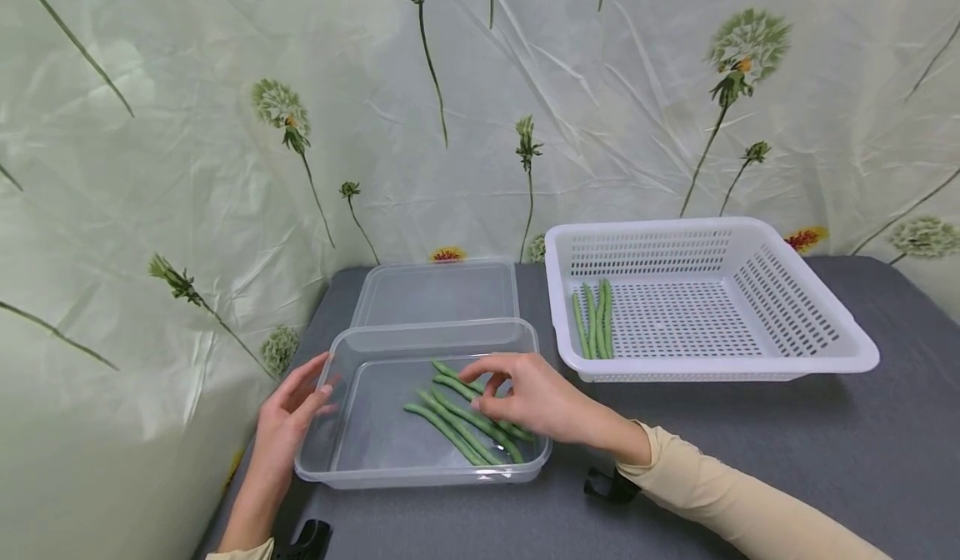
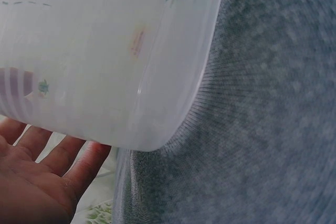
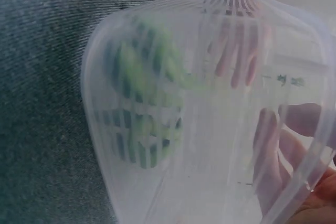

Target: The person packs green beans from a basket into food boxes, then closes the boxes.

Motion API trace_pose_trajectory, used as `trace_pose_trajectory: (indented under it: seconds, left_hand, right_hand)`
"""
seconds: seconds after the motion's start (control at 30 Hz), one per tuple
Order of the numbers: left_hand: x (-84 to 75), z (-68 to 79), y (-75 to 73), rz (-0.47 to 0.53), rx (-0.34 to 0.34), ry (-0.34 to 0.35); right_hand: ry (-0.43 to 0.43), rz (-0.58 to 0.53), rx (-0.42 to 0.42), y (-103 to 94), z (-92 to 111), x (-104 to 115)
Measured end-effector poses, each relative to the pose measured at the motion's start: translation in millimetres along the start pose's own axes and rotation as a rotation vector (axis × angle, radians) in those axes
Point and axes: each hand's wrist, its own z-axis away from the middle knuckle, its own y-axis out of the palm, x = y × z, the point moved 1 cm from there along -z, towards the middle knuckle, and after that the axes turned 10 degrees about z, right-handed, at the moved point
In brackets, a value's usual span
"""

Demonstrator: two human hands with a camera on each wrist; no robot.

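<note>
While the left hand (image 1: 288, 418) rests against the left end of a clear plastic container (image 1: 375, 427), its fingers loosely extended, the right hand (image 1: 528, 397) hovers over the container's right side, thumb and forefinger curved to a narrow gap and gripping nothing. Green beans (image 1: 463, 429) lie slantwise on the container's floor below it; the right hand covers part of them, so their count cannot be told. More beans (image 1: 600, 322) lie at the left end of a white perforated basket (image 1: 720, 367). A clear lid (image 1: 438, 293) sits behind the container, its near edge hidden. Through the plastic, a small reddish mark (image 2: 137, 43) is too blurred to read, and the beans are smeared in the right wrist view. Both sleeves are cut off by the frame.
</note>
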Motion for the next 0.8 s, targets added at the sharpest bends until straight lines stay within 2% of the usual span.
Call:
trace_pose_trajectory:
  seconds: [0.3,0.47,0.67,0.8]
  left_hand:
    - [1.4,-0.2,0.1,-0.005,-0.002,0.006]
    - [1.2,0.0,0.4,-0.008,-0.001,0.002]
    - [0.4,0.8,-0.2,-0.018,-0.005,-0.006]
    - [0.8,0.8,-1.0,-0.010,-0.003,0.000]
  right_hand:
    - [0.004,-0.222,0.002,-8.4,14,3]
    - [-0.037,-0.238,-0.032,-24.8,25,7]
    - [-0.001,-0.101,-0.104,-60.2,34,11]
    - [0.041,0.008,-0.177,-83.7,34,3]
